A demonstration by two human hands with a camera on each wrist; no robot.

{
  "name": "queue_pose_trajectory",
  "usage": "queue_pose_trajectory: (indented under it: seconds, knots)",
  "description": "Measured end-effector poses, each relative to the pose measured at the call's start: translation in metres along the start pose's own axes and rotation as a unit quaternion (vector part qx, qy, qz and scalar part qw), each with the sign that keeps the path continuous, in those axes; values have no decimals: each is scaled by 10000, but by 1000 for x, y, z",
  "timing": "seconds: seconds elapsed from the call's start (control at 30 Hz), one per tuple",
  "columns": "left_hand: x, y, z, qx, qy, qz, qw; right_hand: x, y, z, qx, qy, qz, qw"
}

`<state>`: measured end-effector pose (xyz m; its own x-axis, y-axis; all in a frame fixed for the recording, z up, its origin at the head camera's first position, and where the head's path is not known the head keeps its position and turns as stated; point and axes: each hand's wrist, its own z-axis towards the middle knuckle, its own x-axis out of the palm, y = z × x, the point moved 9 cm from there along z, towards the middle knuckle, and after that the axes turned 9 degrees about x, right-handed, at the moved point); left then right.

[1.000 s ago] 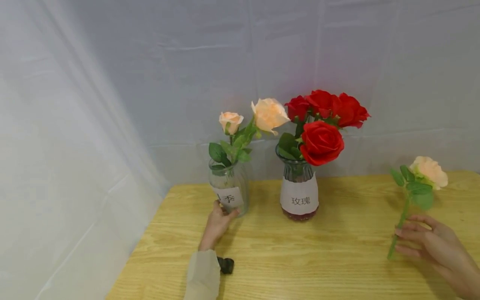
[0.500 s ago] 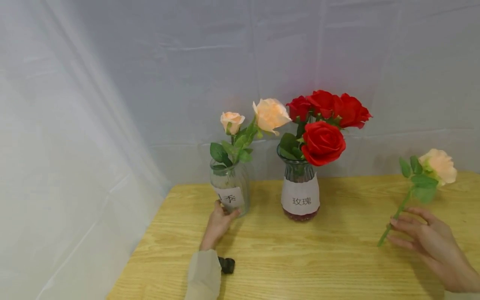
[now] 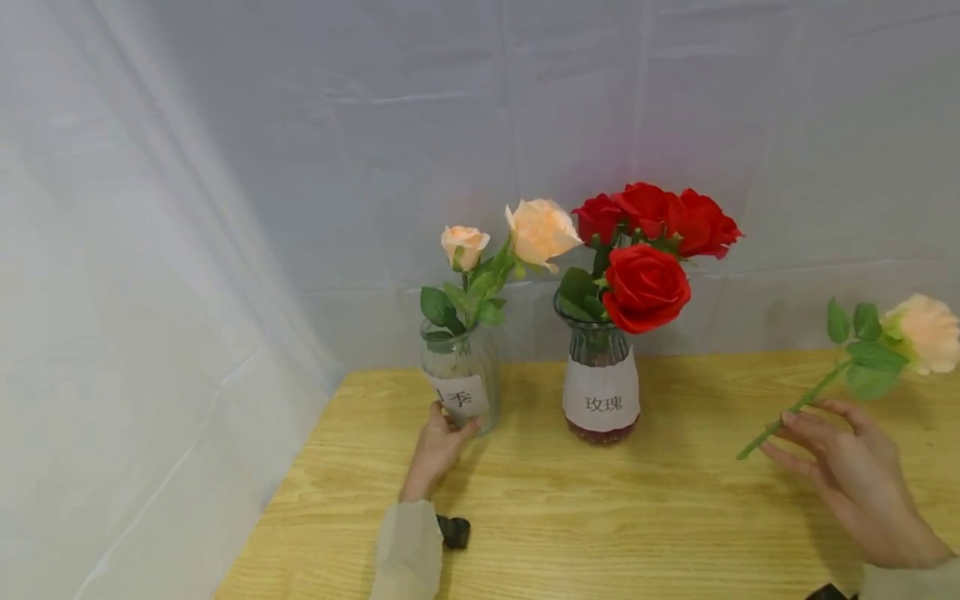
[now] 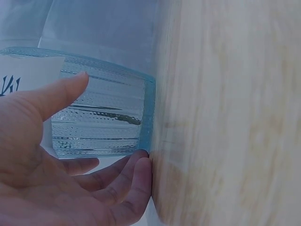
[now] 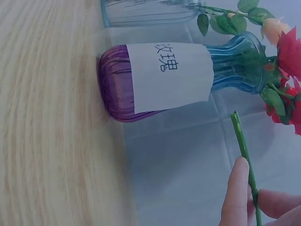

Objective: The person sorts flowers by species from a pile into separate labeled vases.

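On the left of the table stands a clear glass vase [image 3: 487, 367] with a paper label, holding two peach roses [image 3: 543, 232]. My left hand [image 3: 437, 443] holds this vase low down, thumb across its front and fingers at its side in the left wrist view. Far to the right, my right hand [image 3: 855, 467] pinches the green stem [image 5: 242, 141] of another peach rose [image 3: 926, 333] between thumb and fingers. That rose is tilted, bloom to the upper right, cut end pointing left and down. Its bloom is out of the right wrist view.
A second glass vase [image 3: 597, 421], purplish at its base and labelled, stands right of the first with several red roses [image 3: 647, 287]. Pale sheeting [image 3: 375, 150] hangs behind the wooden table [image 3: 600, 517]. A black strap [image 3: 453, 532] is at the left wrist.
My right hand has tilted the peach rose further over, its bloom moving right and its stem end swinging left and up. The left hand and both vases stay put.
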<state>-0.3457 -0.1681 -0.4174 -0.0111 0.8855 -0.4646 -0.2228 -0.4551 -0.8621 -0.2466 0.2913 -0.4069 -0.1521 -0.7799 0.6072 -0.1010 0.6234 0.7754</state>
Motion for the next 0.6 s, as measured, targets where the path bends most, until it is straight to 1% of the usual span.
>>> queue_pose_trajectory:
  seconds: [0.1,0.23,0.33,0.4,0.5,0.6]
  knots:
    - [1,0,-1,13,29,-8,10000,2,0,1,-43,-111,158,9998]
    - [2,1,-1,18,56,8,10000,8,1,2,-42,-389,102,9992]
    - [2,1,0,-8,54,17,10000,14,3,2,-148,-401,317,9986]
    - [2,2,0,-24,51,36,10000,19,4,3,-273,-284,582,9975]
    - [1,2,0,-34,45,61,10000,29,6,3,-508,21,998,9937]
    - [0,2,-1,-53,44,81,9999,38,7,4,-720,302,1261,9889]
